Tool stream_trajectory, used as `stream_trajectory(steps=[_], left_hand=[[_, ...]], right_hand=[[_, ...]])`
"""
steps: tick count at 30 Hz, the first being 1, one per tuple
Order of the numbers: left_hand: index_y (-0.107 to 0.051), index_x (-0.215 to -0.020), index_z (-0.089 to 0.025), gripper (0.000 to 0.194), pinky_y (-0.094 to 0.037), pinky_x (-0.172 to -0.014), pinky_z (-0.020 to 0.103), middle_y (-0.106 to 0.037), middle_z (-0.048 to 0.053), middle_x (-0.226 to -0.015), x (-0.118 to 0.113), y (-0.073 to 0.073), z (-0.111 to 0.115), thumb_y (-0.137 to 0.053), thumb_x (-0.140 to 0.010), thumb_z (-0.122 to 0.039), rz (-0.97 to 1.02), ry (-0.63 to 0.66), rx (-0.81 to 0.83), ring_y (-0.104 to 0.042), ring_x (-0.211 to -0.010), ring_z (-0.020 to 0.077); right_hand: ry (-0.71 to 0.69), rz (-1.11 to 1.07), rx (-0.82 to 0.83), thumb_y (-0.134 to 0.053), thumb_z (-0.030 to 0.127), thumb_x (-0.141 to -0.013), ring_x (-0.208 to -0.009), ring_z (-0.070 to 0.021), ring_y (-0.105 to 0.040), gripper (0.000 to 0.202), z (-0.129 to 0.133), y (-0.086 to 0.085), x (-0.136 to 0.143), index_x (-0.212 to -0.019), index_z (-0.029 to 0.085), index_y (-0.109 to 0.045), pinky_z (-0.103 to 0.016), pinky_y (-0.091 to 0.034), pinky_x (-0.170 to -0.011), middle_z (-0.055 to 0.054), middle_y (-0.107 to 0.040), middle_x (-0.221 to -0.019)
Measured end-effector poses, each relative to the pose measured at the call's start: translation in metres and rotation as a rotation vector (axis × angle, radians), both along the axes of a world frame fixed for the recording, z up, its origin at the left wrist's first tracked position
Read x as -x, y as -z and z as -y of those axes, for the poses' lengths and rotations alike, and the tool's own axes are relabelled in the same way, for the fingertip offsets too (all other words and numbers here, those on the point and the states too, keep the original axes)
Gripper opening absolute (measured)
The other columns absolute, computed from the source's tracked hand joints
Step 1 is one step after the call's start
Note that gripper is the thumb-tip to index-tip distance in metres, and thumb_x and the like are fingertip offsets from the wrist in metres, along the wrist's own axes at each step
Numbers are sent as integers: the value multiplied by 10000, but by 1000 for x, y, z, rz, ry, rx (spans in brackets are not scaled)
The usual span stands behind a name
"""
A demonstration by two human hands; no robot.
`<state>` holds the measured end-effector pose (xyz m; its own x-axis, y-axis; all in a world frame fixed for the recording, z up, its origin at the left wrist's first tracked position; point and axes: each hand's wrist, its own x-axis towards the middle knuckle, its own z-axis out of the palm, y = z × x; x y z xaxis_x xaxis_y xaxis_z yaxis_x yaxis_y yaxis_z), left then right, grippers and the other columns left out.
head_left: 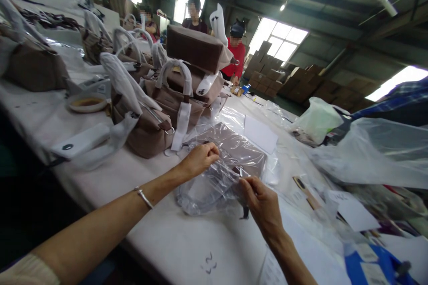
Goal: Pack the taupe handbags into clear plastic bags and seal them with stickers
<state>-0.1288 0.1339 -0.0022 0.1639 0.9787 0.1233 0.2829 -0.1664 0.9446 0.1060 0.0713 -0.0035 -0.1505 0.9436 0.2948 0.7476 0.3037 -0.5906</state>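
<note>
Both my left hand (200, 159) at the brown bag's (250, 153) ten o'clock and right hand (263, 200) at its four pinch the clear plastic (224, 169), seemingly to hold it taut over the bag, lying on the table (174, 242) at my twelve o'clock

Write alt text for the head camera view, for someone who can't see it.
A person's left hand and right hand pinch clear plastic over a brownish handbag on a white table. More handbags with wrapped handles crowd the left side; beyond are other people, one in red, and stacked cardboard boxes.
</note>
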Motion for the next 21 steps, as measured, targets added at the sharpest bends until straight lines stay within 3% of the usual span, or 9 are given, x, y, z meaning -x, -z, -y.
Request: stream_trajectory(steps=[3, 5, 8, 10, 13, 15, 17, 21], left_hand=[[-660, -808, -188, 31, -473, -700, 298, -661, -3, -726, -3, -3, -4, -649, -801, -216, -263, -43, -173, -626, -720, 183], [-663, -758, -193, 60, -475, -859, 381, -692, 33, -876, -5, -1, -9, -679, -804, -228, -426, -103, -333, -634, -913, 239], [-675, -763, -200, 46, -328, -1099, 495, -645, 68, -1220, -9, 9, -19, -713, -787, -202, -557, -120, -538, -477, -1279, 311], [-674, -770, -201, 41, -286, -1137, 503, -610, 69, -1305, -11, 17, -25, -711, -787, -196, -566, -84, -528, -432, -1337, 305], [-667, -753, -204, 40, -326, -1113, 482, -629, 58, -1280, -12, 24, -31, -683, -789, -199, -547, -41, -466, -523, -1250, 273], [-666, -740, -207, 55, -328, -1105, 476, -638, 49, -1266, -12, 24, -34, -651, -792, -213, -544, -27, -460, -555, -1205, 263], [-668, -726, -213, 95, -328, -1093, 462, -650, 42, -1247, -11, 22, -35, -615, -797, -246, -551, -10, -457, -574, -1170, 255], [-675, -699, -223, 196, -359, -1035, 404, -665, 42, -1210, -8, 19, -47, -579, -770, -378, -611, 52, -458, -580, -1124, 245]], right_hand=[[68, 81, -57, -455, 520, -969, -557, -141, -560, 379, 2, 4, 0, -809, 232, -643, -246, -388, -562, 19, -623, -642], [139, 161, -99, -458, 546, -962, -553, -148, -571, 399, 1, 8, -2, -797, 235, -645, -254, -372, -552, 15, -631, -635], [201, 237, -178, -466, 564, -953, -592, -165, -585, 430, -1, 14, -6, -735, 231, -628, -269, -371, -564, 1, -637, -659], [179, 227, -232, -458, 530, -967, -665, -177, -602, 406, -1, 17, -11, -765, 225, -635, -282, -410, -624, -16, -655, -729], [135, 178, -308, -485, 469, -967, -803, -204, -627, 320, 9, 16, -28, -915, 210, -667, -322, -464, -759, -48, -685, -855], [177, 147, -333, -535, 461, -941, -856, -216, -640, 291, 24, 9, -51, -984, 209, -675, -343, -480, -807, -58, -701, -913], [320, 120, -316, -582, 480, -902, -872, -225, -654, 300, 47, -2, -88, -1000, 215, -685, -356, -488, -827, -61, -714, -944], [834, -8, -166, -637, 574, -775, -913, -277, -665, 447, 113, -26, -188, -1007, 199, -710, -407, -480, -875, -96, -730, -987]])
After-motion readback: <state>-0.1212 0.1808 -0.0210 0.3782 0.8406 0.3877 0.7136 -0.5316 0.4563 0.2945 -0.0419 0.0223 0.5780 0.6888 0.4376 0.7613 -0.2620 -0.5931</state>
